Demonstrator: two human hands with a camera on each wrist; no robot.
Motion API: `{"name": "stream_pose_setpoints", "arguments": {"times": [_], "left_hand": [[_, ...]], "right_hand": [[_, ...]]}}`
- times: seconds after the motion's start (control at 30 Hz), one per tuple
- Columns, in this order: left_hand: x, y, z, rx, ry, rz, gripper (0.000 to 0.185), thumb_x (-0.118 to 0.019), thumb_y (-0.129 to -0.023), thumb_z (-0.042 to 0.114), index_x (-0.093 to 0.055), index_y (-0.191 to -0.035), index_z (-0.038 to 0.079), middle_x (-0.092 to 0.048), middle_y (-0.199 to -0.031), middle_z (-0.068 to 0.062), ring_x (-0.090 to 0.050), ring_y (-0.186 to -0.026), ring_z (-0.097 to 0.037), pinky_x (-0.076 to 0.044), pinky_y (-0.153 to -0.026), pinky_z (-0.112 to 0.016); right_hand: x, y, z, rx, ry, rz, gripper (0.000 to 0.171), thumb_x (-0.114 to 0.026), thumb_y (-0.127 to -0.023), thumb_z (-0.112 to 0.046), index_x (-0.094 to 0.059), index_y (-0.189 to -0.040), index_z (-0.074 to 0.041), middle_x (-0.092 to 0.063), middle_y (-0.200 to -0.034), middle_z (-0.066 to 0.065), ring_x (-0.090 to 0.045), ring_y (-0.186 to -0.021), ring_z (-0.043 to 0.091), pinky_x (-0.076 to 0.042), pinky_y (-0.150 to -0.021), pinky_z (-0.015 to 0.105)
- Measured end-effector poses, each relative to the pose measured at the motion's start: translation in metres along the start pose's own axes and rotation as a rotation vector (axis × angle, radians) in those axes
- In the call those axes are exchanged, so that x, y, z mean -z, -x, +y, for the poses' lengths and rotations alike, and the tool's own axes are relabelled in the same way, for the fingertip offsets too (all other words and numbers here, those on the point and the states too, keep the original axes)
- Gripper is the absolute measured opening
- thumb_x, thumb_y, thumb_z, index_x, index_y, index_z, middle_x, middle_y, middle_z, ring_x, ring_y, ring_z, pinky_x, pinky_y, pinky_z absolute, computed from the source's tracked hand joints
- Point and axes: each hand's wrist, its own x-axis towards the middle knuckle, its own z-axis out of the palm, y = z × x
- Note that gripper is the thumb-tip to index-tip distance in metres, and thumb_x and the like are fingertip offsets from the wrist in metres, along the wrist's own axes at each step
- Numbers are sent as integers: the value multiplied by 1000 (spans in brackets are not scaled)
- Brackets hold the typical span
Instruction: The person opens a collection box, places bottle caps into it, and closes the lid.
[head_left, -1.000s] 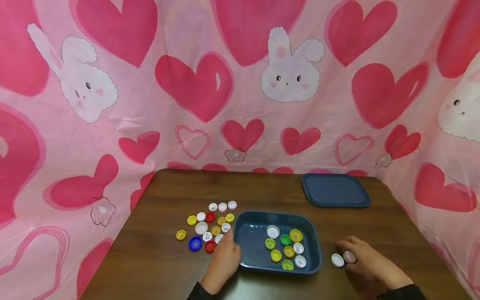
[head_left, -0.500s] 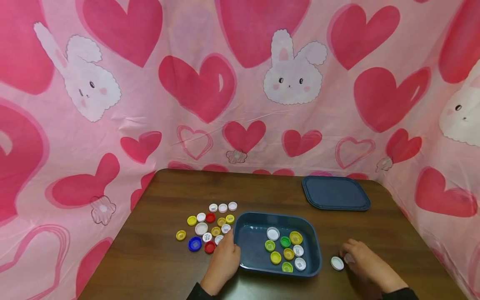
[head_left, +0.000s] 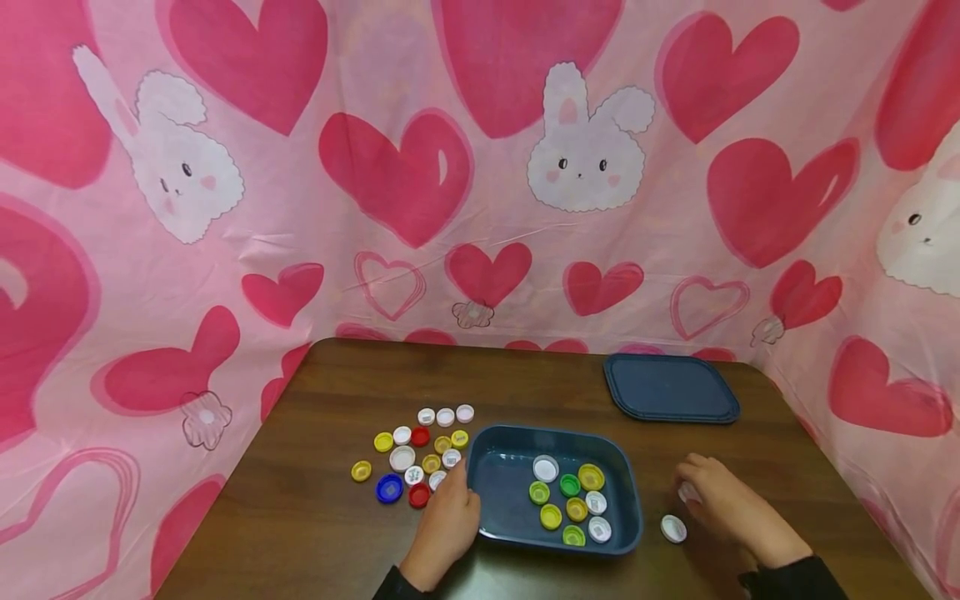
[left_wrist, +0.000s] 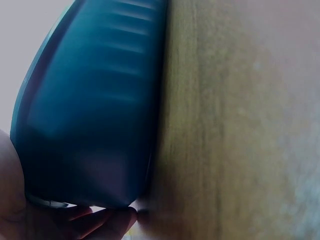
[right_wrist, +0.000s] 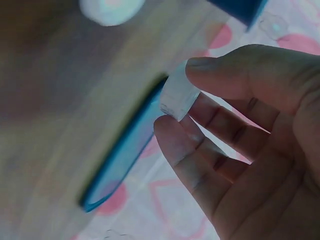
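Right grip: right hand (head_left: 723,504) pinches a white cap (right_wrist: 178,95) between thumb and fingertips (right_wrist: 170,131), lifted just off the tabletop (head_left: 330,533); in the head view the cap is mostly hidden behind the fingers.
Left grip: left hand (head_left: 447,521) rests against the near left corner of the blue tray (head_left: 630,508), fingers curled at its outer wall; the wrist view shows fingertips (left_wrist: 107,222) under the tray's lower edge, touching it. Whether the fingers truly clamp the rim, cannot tell.
Loose cap: a second white cap (head_left: 672,528) lies flat on the tabletop just beside the right hand, between it and the tray, not touched.
Tray contents: one white cap (head_left: 545,468) near the middle; green, yellow and white caps (head_left: 576,508) clustered in the right half, close together.
Cap pile: a spread of caps (head_left: 420,454) on the tabletop left of the tray, just beyond the left hand: white, yellow, red, one blue cap (head_left: 389,488) at the near left. Three white ones sit in a row at the far edge.
Lid: blue lid (head_left: 670,388) lies flat at the far right corner of the tabletop, well apart from the tray.
Surround: pink cloth (head_left: 480,167) with hearts and rabbits hangs behind and to both sides.
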Motion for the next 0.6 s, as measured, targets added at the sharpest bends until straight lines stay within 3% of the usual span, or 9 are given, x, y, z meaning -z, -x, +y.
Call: {"name": "stream_pose_setpoints", "arguments": {"times": [0.13, 0.33, 0.6], "left_hand": [[1, 0, 0, 10, 8, -7, 49, -53, -98, 6, -45, -145, -4, -56, -140, -22, -54, -129, -43, -44, -102, -65], [2, 0, 0, 21, 20, -12, 49, -53, -98, 5, -45, -145, -4, -56, -141, -22, -53, -130, -43, -43, -102, -66], [3, 1, 1, 3, 15, -13, 47, -52, -98, 5, -46, -144, -3, -56, -140, -22, -54, -128, -42, -43, -103, -65]], "right_hand": [[10, -15, -15, 14, 4, 16, 32, -80, -68, 8, -65, -86, -15, -56, -89, -7, -56, -82, 18, -51, -70, 36], [26, -41, -43, -14, -36, -53, 26, -78, -80, 2, -66, -94, -16, -56, -95, -7, -54, -90, 15, -54, -77, 36], [31, -74, -75, 85, -53, -77, 25, -78, -82, 2, -67, -97, -15, -56, -95, -3, -54, -89, 15, -56, -73, 29]]}}
